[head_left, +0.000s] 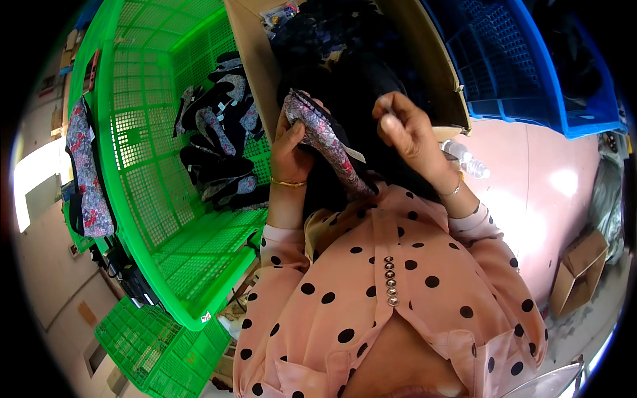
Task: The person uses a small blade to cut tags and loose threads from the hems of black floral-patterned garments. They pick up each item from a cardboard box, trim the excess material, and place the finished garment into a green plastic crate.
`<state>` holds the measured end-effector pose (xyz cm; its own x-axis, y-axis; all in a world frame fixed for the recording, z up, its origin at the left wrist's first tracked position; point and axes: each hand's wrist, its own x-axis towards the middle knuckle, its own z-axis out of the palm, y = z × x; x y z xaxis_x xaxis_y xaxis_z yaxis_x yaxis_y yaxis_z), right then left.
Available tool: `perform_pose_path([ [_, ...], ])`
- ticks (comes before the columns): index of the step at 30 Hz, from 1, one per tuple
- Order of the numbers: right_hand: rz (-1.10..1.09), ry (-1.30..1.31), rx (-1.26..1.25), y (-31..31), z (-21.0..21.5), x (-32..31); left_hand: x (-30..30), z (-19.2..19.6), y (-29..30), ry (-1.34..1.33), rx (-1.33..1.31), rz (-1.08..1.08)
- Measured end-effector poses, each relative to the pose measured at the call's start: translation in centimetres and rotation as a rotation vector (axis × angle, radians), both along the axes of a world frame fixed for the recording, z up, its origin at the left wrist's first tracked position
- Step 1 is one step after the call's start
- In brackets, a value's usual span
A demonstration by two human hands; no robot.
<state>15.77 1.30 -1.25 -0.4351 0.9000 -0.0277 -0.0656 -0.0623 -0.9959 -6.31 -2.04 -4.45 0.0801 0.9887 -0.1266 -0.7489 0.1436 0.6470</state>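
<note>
My left hand (289, 147) is closed round a floral fabric piece (324, 137), grey with pink and red print and black edging, its thumb pressed on the upper part. The piece slants down toward my lap, and a small white tag (354, 154) sticks out from its side. Apart from it, to the right, my right hand (413, 136) is raised with thumb and fingers pinched together. Whatever lies in that pinch is too small and dark to make out. Behind both hands opens a cardboard box (255, 56) with dark material inside.
At left, a green plastic crate (142, 142) holds several black-and-floral pieces (222, 126). Another floral strip (87, 169) hangs over its outer side. A blue crate (494, 60) stands at upper right, with clear bottles (468, 159) below it. A small carton (578, 273) sits lower right.
</note>
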Motion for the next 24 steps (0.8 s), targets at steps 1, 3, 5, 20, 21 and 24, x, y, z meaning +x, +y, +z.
perform_pose_path([
  [1,0.021,-0.002,0.076,-0.4,0.0,-0.1,0.2,0.5,0.1,-0.012,0.011,-0.005],
  [3,0.049,-0.034,0.073,-1.3,0.2,-0.8,0.8,1.3,0.3,-0.037,0.034,-0.014],
  [5,0.075,-0.055,0.088,-1.6,0.5,-1.4,0.7,0.4,0.2,-0.124,0.061,-0.026],
  [20,0.151,-0.18,0.082,0.6,4.4,-0.4,1.2,3.5,-0.6,0.131,0.116,-0.049],
  [21,0.157,-0.103,0.034,0.7,4.8,-0.2,1.3,3.6,-0.6,0.126,0.133,-0.068],
  [24,0.027,0.076,0.142,0.3,5.5,-1.3,1.1,3.3,-0.4,0.1,0.129,-0.14],
])
